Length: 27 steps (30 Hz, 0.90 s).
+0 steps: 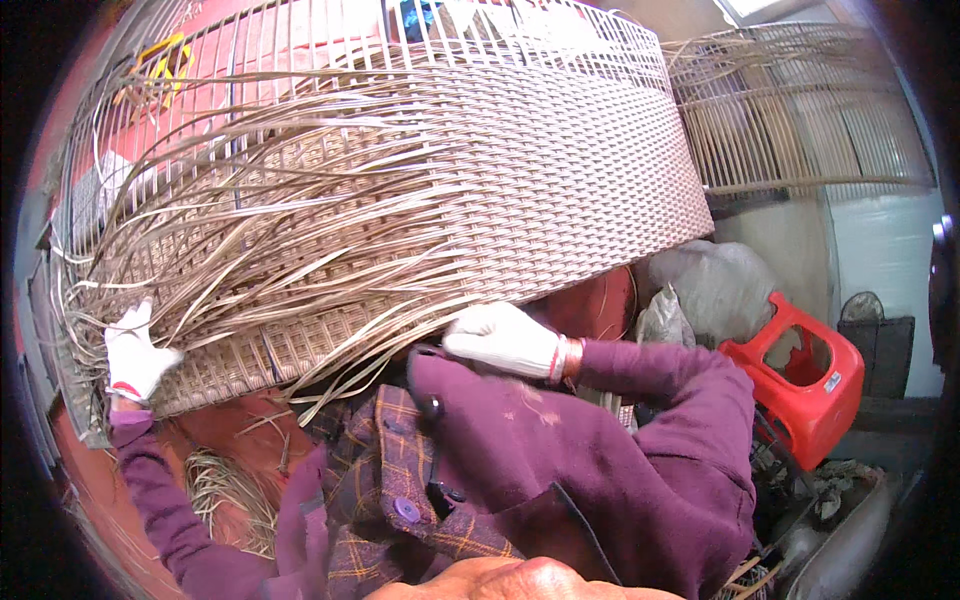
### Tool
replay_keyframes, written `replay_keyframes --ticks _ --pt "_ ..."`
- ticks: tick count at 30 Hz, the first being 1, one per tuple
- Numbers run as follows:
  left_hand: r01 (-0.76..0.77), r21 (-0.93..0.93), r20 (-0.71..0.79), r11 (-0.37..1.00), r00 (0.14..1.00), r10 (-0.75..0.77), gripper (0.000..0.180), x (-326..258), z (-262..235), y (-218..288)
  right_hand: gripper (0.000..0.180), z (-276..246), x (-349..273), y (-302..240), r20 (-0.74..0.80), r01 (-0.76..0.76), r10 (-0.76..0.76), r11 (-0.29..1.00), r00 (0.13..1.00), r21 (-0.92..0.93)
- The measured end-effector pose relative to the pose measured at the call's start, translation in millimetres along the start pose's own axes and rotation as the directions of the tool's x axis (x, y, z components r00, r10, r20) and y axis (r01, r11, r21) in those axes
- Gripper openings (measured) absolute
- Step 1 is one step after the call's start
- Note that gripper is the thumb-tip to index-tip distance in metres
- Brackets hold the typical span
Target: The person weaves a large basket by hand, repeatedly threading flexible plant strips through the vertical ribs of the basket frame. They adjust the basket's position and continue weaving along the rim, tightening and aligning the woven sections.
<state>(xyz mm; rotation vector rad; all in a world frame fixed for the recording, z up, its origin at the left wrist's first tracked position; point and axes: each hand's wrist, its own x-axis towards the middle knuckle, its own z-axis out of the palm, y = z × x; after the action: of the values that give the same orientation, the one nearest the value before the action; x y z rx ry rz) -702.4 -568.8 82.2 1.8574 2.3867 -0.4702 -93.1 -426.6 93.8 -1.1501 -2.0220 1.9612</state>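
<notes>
A large wicker panel spans the view, its right part tightly woven and its left part trailing many long loose beige strands. My left hand, in a white glove with a red cuff edge, is at the lower left among the strand ends, with thumb and finger spread apart. Also gloved in white, my right hand lies against the lower edge of the weave, where several strands hang down. Its fingers are curled closed; what they grip, if anything, is hidden.
Bare frame rods rise along the top. A second rod frame stands at the far right. Below it are grey sacks and a red plastic stool. Loose strand scraps lie on the red floor. A yellow object sits behind the rods.
</notes>
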Motion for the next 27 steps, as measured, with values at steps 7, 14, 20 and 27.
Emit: replay_keyframes --ticks 7,14,20,27 --pt "0.034 -0.261 -0.159 0.965 0.984 -0.077 0.065 41 46 -10 0.047 -10 -27 127 0.012 -0.055 0.364 0.107 0.931 0.993" --pt "0.071 -0.279 -0.424 0.958 0.885 -0.190 0.024 70 67 -7 0.050 7 -2 116 -0.199 0.207 0.246 -0.007 0.949 0.978" --pt "0.062 -0.308 -0.566 0.949 0.790 -0.235 0.033 62 89 4 0.042 1 -18 121 -0.453 0.379 0.132 0.372 0.882 0.847" --pt "0.078 -0.295 -0.595 0.952 0.765 -0.246 0.045 30 67 22 0.040 -6 -2 123 -0.559 0.467 0.224 0.356 0.798 0.809"
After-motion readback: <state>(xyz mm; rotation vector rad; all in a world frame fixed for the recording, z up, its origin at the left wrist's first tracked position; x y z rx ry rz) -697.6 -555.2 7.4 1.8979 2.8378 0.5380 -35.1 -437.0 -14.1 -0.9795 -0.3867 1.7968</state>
